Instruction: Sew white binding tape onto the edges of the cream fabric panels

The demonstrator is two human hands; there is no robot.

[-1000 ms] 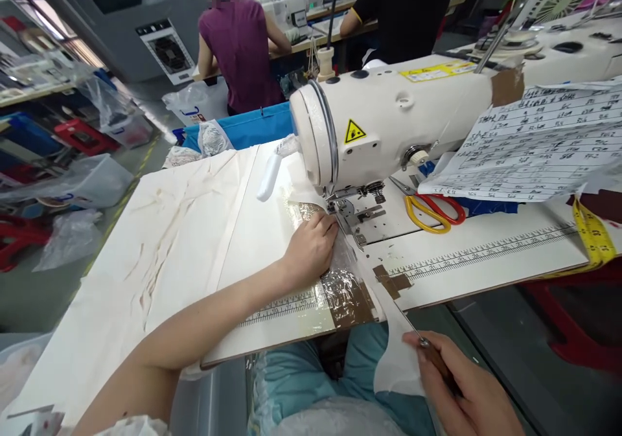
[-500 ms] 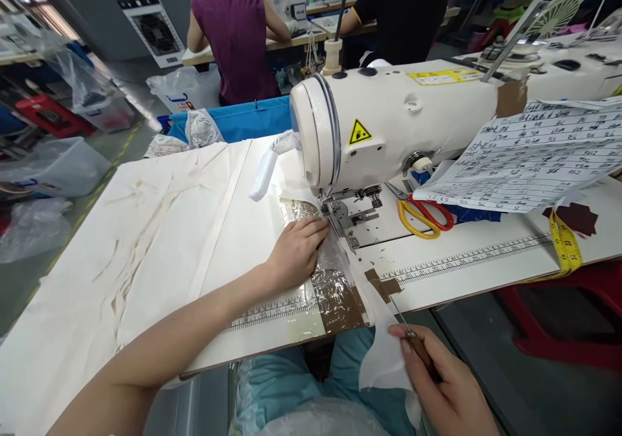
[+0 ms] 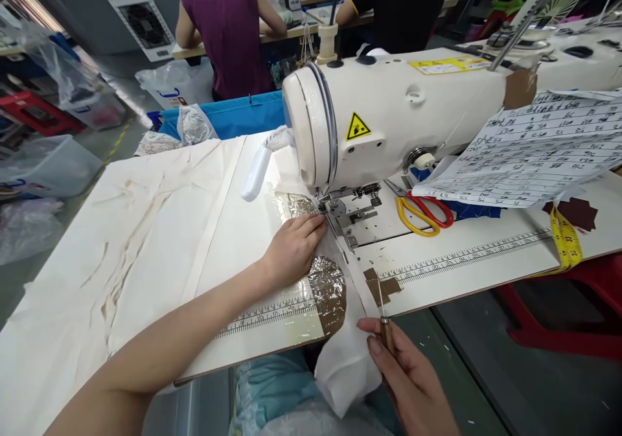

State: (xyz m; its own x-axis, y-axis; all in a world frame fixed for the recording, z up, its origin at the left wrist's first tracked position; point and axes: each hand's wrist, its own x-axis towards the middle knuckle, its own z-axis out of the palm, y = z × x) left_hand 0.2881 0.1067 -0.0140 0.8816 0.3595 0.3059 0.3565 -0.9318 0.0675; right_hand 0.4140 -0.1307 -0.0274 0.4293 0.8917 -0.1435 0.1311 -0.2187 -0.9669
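Note:
My left hand [image 3: 295, 247] lies flat on the bed beside the needle area of a white sewing machine [image 3: 379, 122], its fingertips close to the presser foot [image 3: 324, 204]. Beneath and beside it runs a thin white piece of fabric [image 3: 347, 361], which comes from the foot, passes over the table's front edge and hangs above my lap. An awl [image 3: 386, 333] with a wooden handle is gripped in my right hand [image 3: 408, 374], its metal point upward. The thumb and forefinger of that hand are at the fabric's edge; whether they pinch it, I cannot tell.
Scissors [image 3: 420, 212] with red and yellow handles lie right of the needle. Handwritten sheets [image 3: 534, 154] and a yellow tape measure [image 3: 566, 238] are farther right. White cloth [image 3: 146, 229] covers the table's left side. Two people sit at machines beyond.
My right hand has moved left, closer to the table edge, with the awl now more upright. The hanging fabric has swung left, while my left hand stays by the foot.

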